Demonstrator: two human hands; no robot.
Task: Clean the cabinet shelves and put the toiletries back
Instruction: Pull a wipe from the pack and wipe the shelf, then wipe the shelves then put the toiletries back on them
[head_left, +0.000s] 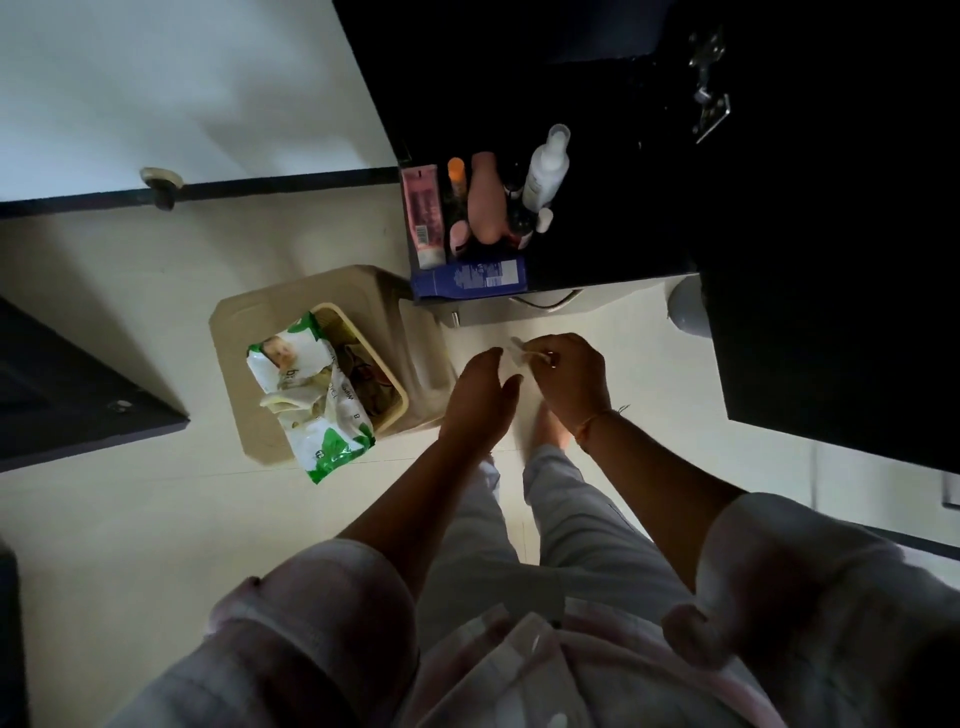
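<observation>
pinches a thin white wipe (517, 351) in the right hand (571, 379), with the left hand (480, 395) open just beside it and toiletries (488, 208) crowded on the cabinet shelf (613, 244) beyond the grip, likely to topple if swept carelessly.

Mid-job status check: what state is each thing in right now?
wipe, pinched by right hand
left hand, fingers relaxed, beside wipe
wipes pack, flap looks lifted, lying in basket
basket, on stool
spray bottle, cap on, on shelf
pink tube, cap on, on shelf
blue box, closed, at shelf edge
</observation>
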